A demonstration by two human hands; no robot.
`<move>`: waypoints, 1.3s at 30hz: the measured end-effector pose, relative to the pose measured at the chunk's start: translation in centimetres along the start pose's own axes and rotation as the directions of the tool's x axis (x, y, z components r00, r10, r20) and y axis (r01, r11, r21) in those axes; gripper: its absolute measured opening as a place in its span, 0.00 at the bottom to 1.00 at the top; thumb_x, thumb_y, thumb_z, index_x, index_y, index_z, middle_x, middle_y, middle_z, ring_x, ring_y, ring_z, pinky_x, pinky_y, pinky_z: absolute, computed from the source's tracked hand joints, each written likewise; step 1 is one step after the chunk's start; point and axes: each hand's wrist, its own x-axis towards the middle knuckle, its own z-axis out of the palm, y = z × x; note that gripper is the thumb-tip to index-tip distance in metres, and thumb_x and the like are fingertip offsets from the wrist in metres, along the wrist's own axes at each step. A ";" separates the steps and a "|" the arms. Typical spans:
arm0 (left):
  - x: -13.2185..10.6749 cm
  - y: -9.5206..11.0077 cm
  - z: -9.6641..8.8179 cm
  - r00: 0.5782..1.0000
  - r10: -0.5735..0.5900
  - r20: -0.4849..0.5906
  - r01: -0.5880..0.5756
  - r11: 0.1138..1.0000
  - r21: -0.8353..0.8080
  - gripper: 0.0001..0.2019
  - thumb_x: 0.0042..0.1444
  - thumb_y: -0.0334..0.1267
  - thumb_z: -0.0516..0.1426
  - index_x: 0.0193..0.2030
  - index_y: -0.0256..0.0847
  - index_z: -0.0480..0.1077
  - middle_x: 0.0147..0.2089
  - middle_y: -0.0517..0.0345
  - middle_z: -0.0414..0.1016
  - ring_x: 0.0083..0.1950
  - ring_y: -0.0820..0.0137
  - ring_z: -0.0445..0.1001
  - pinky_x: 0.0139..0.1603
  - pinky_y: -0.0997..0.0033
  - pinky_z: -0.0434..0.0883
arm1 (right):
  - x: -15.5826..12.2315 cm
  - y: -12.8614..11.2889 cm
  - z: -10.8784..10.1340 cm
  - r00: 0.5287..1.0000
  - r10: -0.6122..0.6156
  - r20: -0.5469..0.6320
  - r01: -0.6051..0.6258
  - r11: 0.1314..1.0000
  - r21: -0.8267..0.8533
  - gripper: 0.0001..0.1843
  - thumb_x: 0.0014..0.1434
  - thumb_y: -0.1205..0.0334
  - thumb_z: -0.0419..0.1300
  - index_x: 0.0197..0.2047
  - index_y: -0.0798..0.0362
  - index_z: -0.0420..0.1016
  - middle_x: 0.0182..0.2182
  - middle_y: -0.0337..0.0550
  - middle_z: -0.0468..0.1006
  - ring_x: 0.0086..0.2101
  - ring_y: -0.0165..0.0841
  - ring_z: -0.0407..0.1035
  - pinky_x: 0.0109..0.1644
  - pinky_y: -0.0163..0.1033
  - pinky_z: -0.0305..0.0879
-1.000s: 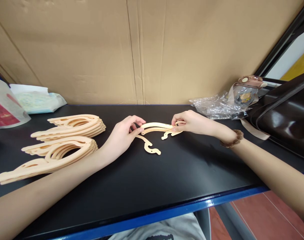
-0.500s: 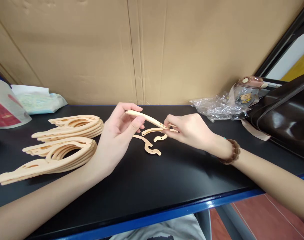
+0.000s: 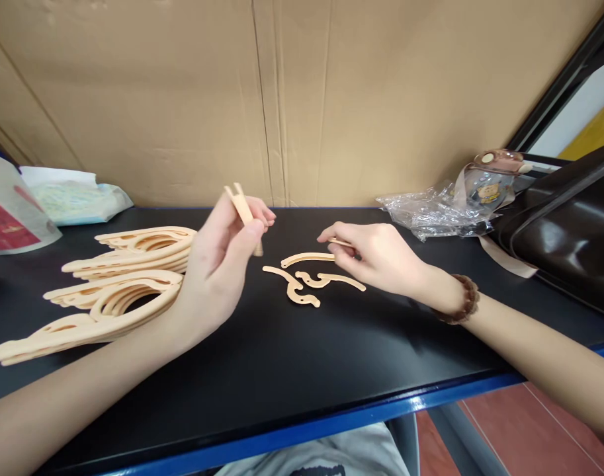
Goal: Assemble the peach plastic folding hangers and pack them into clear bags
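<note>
My left hand (image 3: pixel 217 264) is raised above the black table (image 3: pixel 282 370), its fingers pinched on a thin wooden frame piece (image 3: pixel 243 210) that stands nearly on edge. My right hand (image 3: pixel 376 258) rests low over the table and pinches a small wooden sliver (image 3: pixel 340 242) between thumb and fingers. Between the hands lie three loose curved wooden cut-outs (image 3: pixel 302 281). Two stacks of curved wooden frames (image 3: pixel 123 284) lie just left of my left wrist.
A cardboard wall (image 3: pixel 282 99) closes the back of the table. A crumpled clear plastic bag (image 3: pixel 431 211), a small bottle (image 3: pixel 487 178) and a dark brown bag (image 3: pixel 569 225) sit at the right. A red-and-white pouch (image 3: pixel 8 211) and a wipes pack (image 3: pixel 73 198) lie far left.
My left hand lifted the wooden frame off the table and turned it on edge. My right hand let go of its end, and a third curved cut-out now lies on the table.
</note>
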 end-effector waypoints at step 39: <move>-1.4 -1.2 0.9 0.808 0.000 0.589 -0.364 0.786 0.499 0.23 0.61 0.54 0.53 0.23 0.40 0.56 0.15 0.70 0.54 0.16 0.78 0.55 0.20 0.77 0.48 | 0.3 0.2 1.2 0.929 0.175 0.327 -0.359 0.206 0.910 0.08 0.55 0.60 0.66 0.38 0.53 0.78 0.34 0.38 0.79 0.37 0.27 0.73 0.48 0.36 0.65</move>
